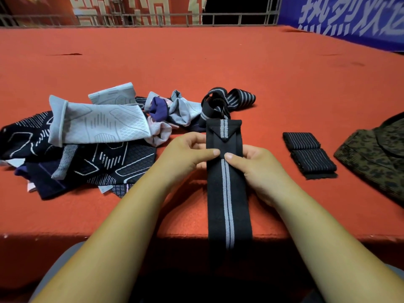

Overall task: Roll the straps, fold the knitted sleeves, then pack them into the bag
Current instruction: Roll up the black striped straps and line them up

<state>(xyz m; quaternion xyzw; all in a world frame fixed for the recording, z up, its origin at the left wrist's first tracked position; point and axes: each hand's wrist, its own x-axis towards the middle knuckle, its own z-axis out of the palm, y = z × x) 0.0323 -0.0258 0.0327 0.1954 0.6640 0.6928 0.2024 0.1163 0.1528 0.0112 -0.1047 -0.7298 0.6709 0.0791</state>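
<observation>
Black striped strap (227, 193) runs along the desk (218, 62) and over its near edge. Left hand (188, 154) and right hand (258, 165) pinch it, fingers (209, 152) closed round its sides below the folded far tip. Rolling seems in hand; next, curl that tip tightly nearward.

Left hand (188, 154) and right hand (255, 169) pinch side by side, thumbs nearly meeting.

Sleeves (87, 136) heaped left, strap (227, 184) centre — over table (218, 62) edge, rolled straps (308, 154) right, bag (376, 158) far right

Red table (218, 57) bears sleeves (98, 123), loose straps (229, 99), two rolls (312, 162), a bag (376, 158).
</observation>
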